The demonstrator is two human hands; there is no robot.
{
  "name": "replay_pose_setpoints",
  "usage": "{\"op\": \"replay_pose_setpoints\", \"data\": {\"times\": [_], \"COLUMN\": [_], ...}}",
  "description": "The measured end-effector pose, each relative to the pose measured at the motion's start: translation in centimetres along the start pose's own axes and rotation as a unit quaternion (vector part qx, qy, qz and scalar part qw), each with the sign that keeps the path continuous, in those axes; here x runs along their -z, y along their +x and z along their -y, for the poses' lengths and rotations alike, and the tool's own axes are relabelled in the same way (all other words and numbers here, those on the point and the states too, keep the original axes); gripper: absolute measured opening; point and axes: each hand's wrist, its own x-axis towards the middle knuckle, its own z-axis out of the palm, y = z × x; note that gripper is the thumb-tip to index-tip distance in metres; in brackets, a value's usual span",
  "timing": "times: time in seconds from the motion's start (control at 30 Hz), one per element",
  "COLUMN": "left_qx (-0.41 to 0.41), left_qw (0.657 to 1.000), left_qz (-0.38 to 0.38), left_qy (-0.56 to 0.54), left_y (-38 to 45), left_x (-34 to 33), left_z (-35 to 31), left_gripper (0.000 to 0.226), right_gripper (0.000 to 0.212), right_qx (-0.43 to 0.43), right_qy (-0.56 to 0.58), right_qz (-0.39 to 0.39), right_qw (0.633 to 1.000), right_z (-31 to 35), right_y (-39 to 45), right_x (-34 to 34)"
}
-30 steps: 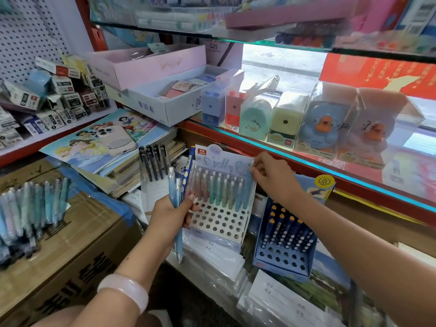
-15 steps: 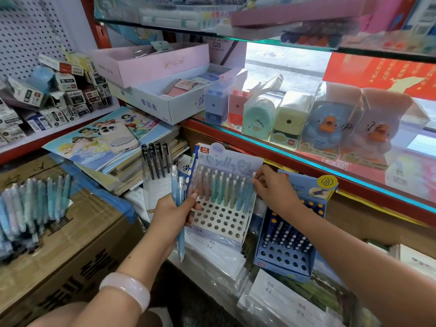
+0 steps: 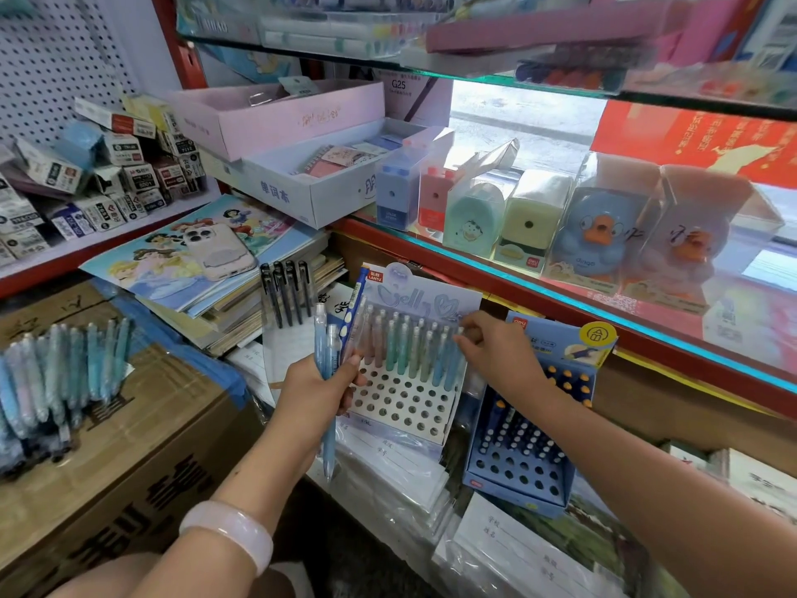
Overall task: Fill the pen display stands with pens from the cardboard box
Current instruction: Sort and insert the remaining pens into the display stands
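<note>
Your left hand (image 3: 317,388) grips a few pale blue pens (image 3: 324,373) upright, just left of the white display stand (image 3: 405,399), so I think they serve as a ready supply close to its holes. Your right hand (image 3: 496,347) pinches the top of a pen at the right end of the filled far rows, probably to seat it, while the near rows are empty. More pens (image 3: 51,381) lie on the cardboard box (image 3: 142,433) at the left; the blue stand (image 3: 524,451) is at the right.

The box (image 3: 129,446) lies left with pens (image 3: 56,381) on it. Two stands (image 3: 405,407) sit right, side by side. Shelf (image 3: 560,304) behind them.
</note>
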Motion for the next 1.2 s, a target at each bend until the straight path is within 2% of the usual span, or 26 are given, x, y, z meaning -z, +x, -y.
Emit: {"op": "replay_pose_setpoints", "data": {"times": [0.17, 0.47, 0.53, 0.6, 0.67, 0.73, 0.8, 1.0, 1.13, 1.2], "left_qx": [0.006, 0.035, 0.042, 0.046, 0.046, 0.043, 0.043, 0.044, 0.046, 0.044], "left_qw": [1.0, 0.996, 0.995, 0.993, 0.991, 0.99, 0.99, 0.991, 0.992, 0.992], "left_qz": [0.002, 0.04, 0.053, 0.068, 0.084, 0.098, 0.109, 0.116, 0.117, 0.114], "left_qy": [-0.005, -0.068, -0.077, -0.09, -0.097, -0.091, -0.077, -0.056, -0.008, 0.012], "left_y": [-0.1, -0.6, -0.8, -1.0, -1.2, -1.4, -1.5, -1.5, -1.4, -1.4], "left_x": [-0.1, -0.1, 0.0, 0.1, 0.1, 0.2, 0.3, 0.7, 0.7, 0.5], "left_z": [-0.1, -0.5, -0.8, -0.9, -1.1, -1.2, -1.2, -1.1, -0.5, -0.4], "left_gripper": [0.01, 0.012, 0.013, 0.012, 0.012, 0.013, 0.015, 0.014, 0.011, 0.011], "right_gripper": [0.012, 0.018, 0.021, 0.022, 0.022, 0.024, 0.023, 0.014, 0.007, 0.006], "right_qx": [0.001, 0.0, -0.003, 0.008, 0.011, -0.005, -0.037, -0.065, -0.083, -0.07], "right_qy": [-0.033, -0.105, -0.105, -0.05, 0.084, 0.231, 0.324, 0.373, 0.434, 0.427], "right_qz": [0.025, 0.083, 0.057, 0.021, 0.043, 0.102, 0.141, 0.13, 0.059, 0.003], "right_qw": [0.999, 0.991, 0.993, 0.999, 0.995, 0.968, 0.935, 0.916, 0.895, 0.902], "right_z": [-0.1, 0.4, 1.4, 3.1, 5.4, 7.5, 8.9, 9.7, 8.9, 8.0], "right_y": [0.4, 0.9, 0.8, 0.9, 1.0, 1.0, 1.2, 1.5, 1.6, 1.3], "right_x": [-0.5, -0.2, 0.2, 0.7, 0.8, 0.8, 0.7, 1.3, 3.9, 5.6]}}
